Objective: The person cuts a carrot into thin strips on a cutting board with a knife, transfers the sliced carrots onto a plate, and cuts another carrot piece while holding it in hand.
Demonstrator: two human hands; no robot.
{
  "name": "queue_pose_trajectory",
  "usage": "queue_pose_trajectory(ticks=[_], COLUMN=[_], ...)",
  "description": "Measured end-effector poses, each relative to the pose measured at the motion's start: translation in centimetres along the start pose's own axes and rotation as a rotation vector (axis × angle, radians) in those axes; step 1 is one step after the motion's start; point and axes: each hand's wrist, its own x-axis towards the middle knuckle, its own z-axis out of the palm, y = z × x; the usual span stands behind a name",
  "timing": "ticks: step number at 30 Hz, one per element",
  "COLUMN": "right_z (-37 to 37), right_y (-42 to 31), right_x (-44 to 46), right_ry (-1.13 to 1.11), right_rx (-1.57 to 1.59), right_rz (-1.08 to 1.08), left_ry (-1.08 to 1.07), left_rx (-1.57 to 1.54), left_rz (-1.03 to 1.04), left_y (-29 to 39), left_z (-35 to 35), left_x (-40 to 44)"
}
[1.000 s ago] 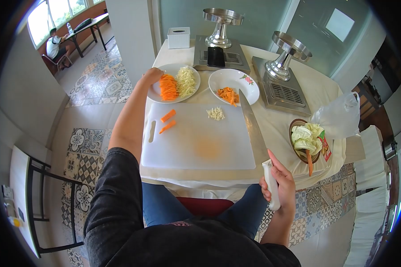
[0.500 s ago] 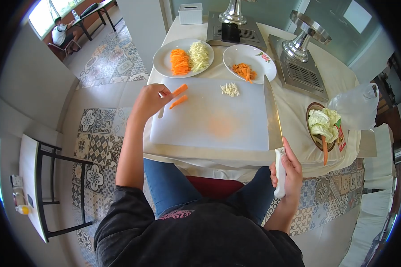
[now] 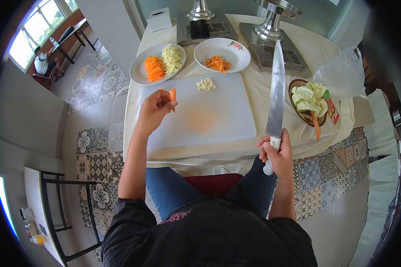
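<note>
My left hand (image 3: 156,111) is closed around a piece of peeled carrot (image 3: 172,94) above the left part of the white cutting board (image 3: 227,115). Its fingers partly hide what they grip, so I cannot tell whether a second piece is in them. A white-handled kitchen knife (image 3: 276,89) is gripped in my right hand (image 3: 278,153), its blade pointing away from me, right of the board. Chopped garlic-like bits (image 3: 206,83) lie near the board's far edge. Behind the board, one plate (image 3: 137,73) holds shredded carrot (image 3: 154,69) and pale green shreds (image 3: 171,59).
A flowered plate (image 3: 205,46) holds orange peelings (image 3: 217,64). To the right stand a brown bowl (image 3: 294,100) with cabbage leaves (image 3: 309,98) and a carrot (image 3: 315,124), and a plastic bag (image 3: 343,73). Metal stands (image 3: 269,29) and a tissue box (image 3: 159,20) are behind. A person (image 3: 43,62) sits far left.
My left hand has lifted the carrot and moved nearer me; the loose piece beside it no longer shows separately. The knife has risen away from the board's right edge, its blade face turning into view.
</note>
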Motion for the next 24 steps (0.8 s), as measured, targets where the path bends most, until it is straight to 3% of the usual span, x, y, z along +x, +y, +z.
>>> queue_pose_trajectory(ticks=[2,5,12,15,18,20,22,24], right_z=[0.2,1.3,6.5,7.3,6.5,6.0,5.3,4.9], right_y=[-1.0,-2.7,-4.5,-4.2,-3.9,-3.6,-2.3,-2.1], right_x=[1.3,4.4,12.5,12.0,9.3,7.6,6.5,5.7], right_ry=[-0.061,-0.157,-0.349,-0.411,-0.385,-0.332,-0.324,-0.328], right_rx=[0.010,-0.021,-0.138,-0.151,-0.374,-0.491,-0.731,-0.884], right_rz=[0.056,0.105,0.227,0.310,0.324,0.340,0.149,0.001], left_ry=[-0.099,-0.184,-0.048,0.078,0.247,0.277,0.281,0.326], left_rx=[-0.392,-0.732,-0.953,-0.533,0.281,0.352,0.411,0.486], left_rz=[-0.044,-0.021,0.090,0.090,0.272,0.196,0.065,0.134], left_y=[0.6,1.5,3.0,2.8,1.4,0.3,0.1,-0.8], left_z=[1.4,3.1,4.5,4.6,5.4,6.4,7.4,7.7], left_x=[0.3,1.3,3.6,2.1,-1.0,-2.1,-2.7,-2.8])
